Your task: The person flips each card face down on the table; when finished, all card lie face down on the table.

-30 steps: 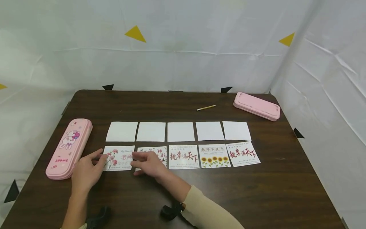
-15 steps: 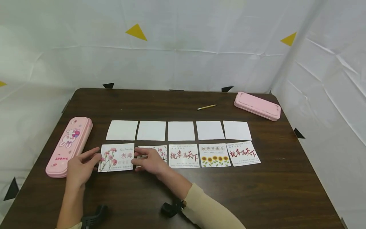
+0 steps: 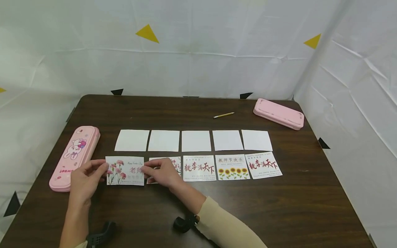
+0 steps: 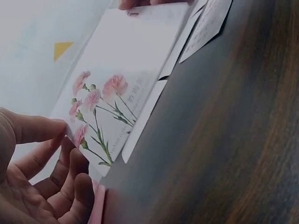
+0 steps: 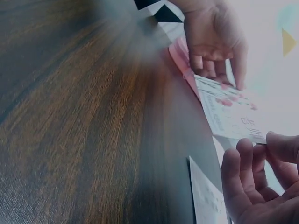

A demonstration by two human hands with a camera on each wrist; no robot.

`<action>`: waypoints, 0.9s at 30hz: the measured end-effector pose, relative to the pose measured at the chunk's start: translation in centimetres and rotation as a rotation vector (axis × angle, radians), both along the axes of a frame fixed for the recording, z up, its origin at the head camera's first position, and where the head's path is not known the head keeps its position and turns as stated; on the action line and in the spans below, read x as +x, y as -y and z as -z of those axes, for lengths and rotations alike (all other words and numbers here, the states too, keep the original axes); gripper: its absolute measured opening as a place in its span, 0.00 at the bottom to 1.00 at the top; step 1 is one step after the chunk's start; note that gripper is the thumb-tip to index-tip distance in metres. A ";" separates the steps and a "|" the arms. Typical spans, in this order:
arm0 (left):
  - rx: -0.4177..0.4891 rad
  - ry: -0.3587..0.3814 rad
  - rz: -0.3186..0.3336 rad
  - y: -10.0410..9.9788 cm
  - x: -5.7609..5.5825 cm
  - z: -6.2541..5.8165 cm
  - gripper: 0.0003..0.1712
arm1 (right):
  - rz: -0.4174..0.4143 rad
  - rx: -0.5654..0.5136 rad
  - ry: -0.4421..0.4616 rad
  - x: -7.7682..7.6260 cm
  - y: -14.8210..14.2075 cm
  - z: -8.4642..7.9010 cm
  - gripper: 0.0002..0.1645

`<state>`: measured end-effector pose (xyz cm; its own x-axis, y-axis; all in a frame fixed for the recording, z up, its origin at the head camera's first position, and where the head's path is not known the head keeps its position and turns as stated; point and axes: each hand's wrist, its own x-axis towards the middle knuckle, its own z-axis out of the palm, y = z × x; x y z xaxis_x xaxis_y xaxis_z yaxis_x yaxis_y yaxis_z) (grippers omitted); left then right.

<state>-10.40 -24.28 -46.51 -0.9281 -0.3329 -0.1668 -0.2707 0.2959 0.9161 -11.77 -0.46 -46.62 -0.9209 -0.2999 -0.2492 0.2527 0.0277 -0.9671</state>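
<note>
Above the dark brown wood-grain tabletop, your left hand and right hand pinch the white rectangular pink-flowered paper card, just lifted, leaving it free to move.

In wrist views, glare bleaches the flowered card.

Pencil on table behind cards.
</note>
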 end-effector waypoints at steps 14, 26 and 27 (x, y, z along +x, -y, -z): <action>0.147 -0.169 -0.041 0.2 1.0 -0.9 0.16 | -0.065 0.167 -0.251 0.0 -0.2 -0.1 0.14; 0.210 -0.167 -0.068 0.6 1.5 -0.2 0.19 | -0.065 0.084 -0.179 0.5 0.1 -0.1 0.13; 0.202 -0.161 -0.067 0.7 1.5 -0.1 0.20 | -0.072 0.099 -0.176 0.5 0.1 0.0 0.13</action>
